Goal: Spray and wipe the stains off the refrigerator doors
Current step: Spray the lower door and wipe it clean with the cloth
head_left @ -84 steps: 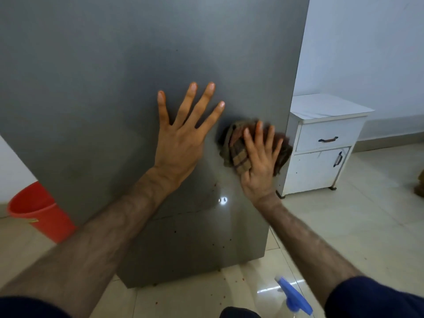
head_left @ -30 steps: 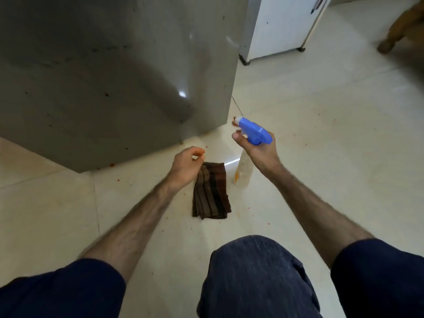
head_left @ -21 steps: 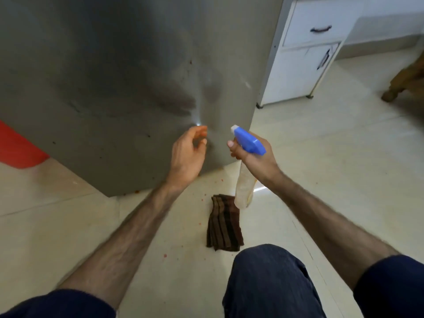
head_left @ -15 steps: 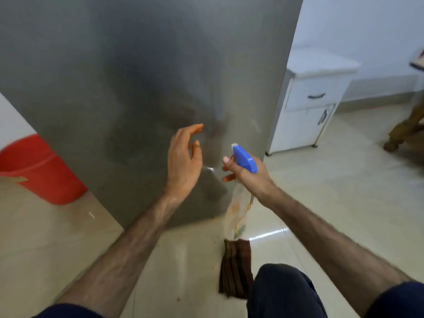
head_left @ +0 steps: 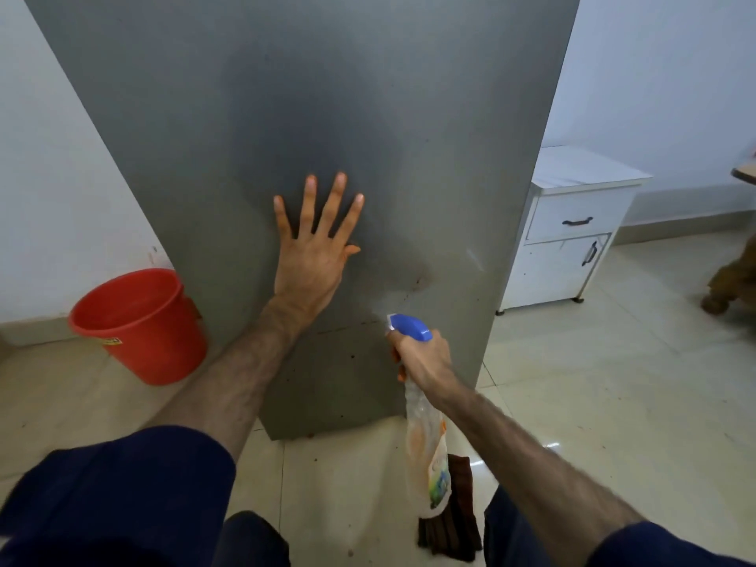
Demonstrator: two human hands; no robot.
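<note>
The grey refrigerator door (head_left: 286,116) fills the middle of the head view, with small dark specks low on it and a dark smudge near its right edge. My left hand (head_left: 313,251) presses flat on the door, fingers spread. My right hand (head_left: 423,356) grips the neck of a clear spray bottle (head_left: 427,452) with a blue trigger head, its nozzle aimed at the door just below the smudge. A brown striped cloth (head_left: 454,521) lies on the floor behind the bottle, partly hidden by it.
A red bucket (head_left: 141,325) stands on the tiled floor left of the refrigerator, against the white wall. A white cabinet (head_left: 572,231) with a drawer and a door stands to the right. A brown object (head_left: 732,280) sits at the far right edge.
I put the cloth down on the floor and took up the spray bottle in my right hand. My left hand rose and now lies flat on the door. The view has tilted up.
</note>
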